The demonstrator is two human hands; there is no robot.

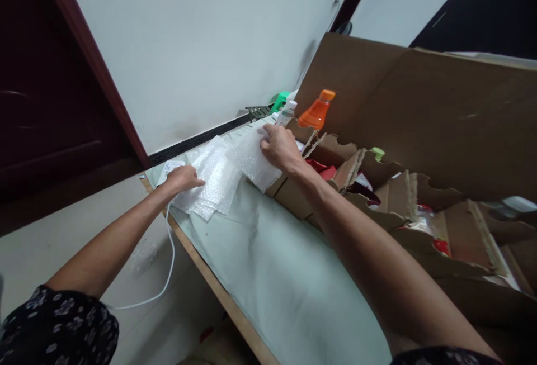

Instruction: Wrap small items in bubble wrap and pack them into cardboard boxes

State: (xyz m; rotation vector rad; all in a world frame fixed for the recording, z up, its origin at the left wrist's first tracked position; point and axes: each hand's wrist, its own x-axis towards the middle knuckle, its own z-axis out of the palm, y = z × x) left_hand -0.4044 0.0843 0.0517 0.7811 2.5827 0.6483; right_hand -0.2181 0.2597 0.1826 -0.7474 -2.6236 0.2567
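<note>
Both ends of the bubble wrap (222, 178), laid left-to-right across the worktop (272, 275), are held: pinned under the flattened left hand (182, 179), pinched in curled fingers of the right hand (279, 146).

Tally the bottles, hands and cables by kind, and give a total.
orange bottle: 1
clear bottle, white cap: 1
hands: 2, the left hand and the right hand, both on the bubble wrap
white cable: 1
Total: 5
</note>
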